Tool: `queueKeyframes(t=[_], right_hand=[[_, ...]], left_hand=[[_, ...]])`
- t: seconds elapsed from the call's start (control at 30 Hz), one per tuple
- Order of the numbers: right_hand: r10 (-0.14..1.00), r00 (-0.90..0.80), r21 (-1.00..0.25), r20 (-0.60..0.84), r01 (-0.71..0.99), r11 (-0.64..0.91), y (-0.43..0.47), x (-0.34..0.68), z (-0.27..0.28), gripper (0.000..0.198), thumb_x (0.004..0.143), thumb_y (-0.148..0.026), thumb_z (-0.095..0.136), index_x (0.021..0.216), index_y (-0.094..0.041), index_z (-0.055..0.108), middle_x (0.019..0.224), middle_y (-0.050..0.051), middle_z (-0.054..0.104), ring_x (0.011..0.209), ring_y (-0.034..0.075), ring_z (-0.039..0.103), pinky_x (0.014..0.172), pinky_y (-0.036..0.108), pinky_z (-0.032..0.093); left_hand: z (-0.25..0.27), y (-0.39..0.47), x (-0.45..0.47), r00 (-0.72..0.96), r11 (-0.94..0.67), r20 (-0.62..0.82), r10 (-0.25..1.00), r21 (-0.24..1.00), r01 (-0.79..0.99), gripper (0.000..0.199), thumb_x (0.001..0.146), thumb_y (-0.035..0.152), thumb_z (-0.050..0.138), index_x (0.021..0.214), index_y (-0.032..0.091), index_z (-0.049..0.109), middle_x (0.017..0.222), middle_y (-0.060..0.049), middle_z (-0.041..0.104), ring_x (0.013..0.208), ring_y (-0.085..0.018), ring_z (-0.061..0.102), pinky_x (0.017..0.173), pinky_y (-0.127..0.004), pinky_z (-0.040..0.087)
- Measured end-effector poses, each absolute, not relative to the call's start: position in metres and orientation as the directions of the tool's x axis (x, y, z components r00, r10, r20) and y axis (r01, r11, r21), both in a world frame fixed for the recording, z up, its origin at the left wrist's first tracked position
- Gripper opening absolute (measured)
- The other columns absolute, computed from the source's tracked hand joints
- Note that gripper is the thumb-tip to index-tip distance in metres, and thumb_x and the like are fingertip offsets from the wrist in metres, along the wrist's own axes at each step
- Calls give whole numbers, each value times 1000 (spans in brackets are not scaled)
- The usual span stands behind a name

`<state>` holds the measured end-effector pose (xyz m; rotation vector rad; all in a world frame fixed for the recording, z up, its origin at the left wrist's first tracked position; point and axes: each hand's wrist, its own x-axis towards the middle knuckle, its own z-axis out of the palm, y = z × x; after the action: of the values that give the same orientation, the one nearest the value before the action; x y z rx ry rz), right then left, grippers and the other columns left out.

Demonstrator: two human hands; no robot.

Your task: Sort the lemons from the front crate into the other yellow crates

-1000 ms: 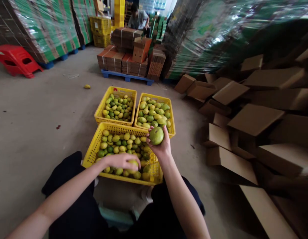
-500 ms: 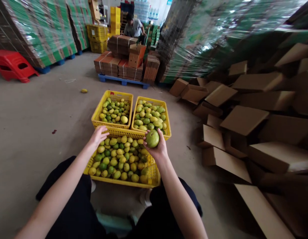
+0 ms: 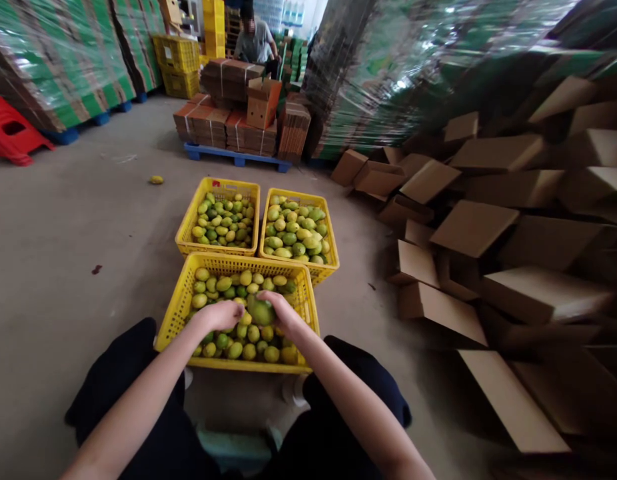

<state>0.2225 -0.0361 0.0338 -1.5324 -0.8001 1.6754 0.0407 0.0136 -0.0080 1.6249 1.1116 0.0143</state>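
Note:
My right hand (image 3: 282,313) is closed around a large, round green fruit (image 3: 261,311), much bigger than the fruit below it. This fruit is slightly blurred, held low over the front yellow crate (image 3: 174,313). Just left of it is my left hand (image 3: 224,315), its fingers curled and pressed together; whether something small is in them is hidden. Many yellow and green lemon-like fruits (image 3: 248,352) fill most of the front crate, while bare mesh shows along its right side.
Two more yellow crates of similar fruit, the back left crate (image 3: 181,230) and back right crate (image 3: 333,247), stand behind. Open cardboard boxes (image 3: 473,228) pile up on the right. A blue pallet (image 3: 238,159) bears flattened cartons; a person (image 3: 256,40) is beyond. One yellow fruit (image 3: 156,180) lies on the floor.
My right hand has brought the large green fruit down and left over the front crate. My left hand has moved right and down toward it, its fingers now curled in. The view has shifted slightly.

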Motion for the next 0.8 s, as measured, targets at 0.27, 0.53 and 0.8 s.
queueKeyframes(t=[0.27, 0.53, 0.8], right_hand=[[744, -122, -566, -657, 732, -380, -53, 233, -4, 23, 71, -38, 76, 84, -19, 74, 88, 3, 71, 94, 24, 66, 84, 33, 52], [585, -118, -593, -802, 270, -759, -46, 282, -22, 24, 88, -36, 57, 88, -15, 69, 83, 6, 71, 63, 14, 64, 49, 21, 50], [729, 484, -627, -484, 389, -674, 94, 420, 20, 26, 94, -30, 46, 105, -11, 62, 93, 13, 70, 76, 19, 69, 60, 27, 57]], left_hand=[[15, 12, 43, 571, -362, -696, 435, 446, 819, 30, 75, 6, 53, 100, 21, 63, 105, -6, 72, 99, -22, 68, 82, -27, 50], [53, -17, 39, 651, -564, -544, 529, 348, 749, 45, 97, 18, 30, 133, 12, 56, 130, -17, 63, 120, -30, 60, 104, -43, 44], [46, -15, 43, 507, -470, -652, 564, 251, 846, 56, 97, 23, 34, 149, 7, 46, 146, -22, 52, 135, -34, 50, 115, -48, 36]])
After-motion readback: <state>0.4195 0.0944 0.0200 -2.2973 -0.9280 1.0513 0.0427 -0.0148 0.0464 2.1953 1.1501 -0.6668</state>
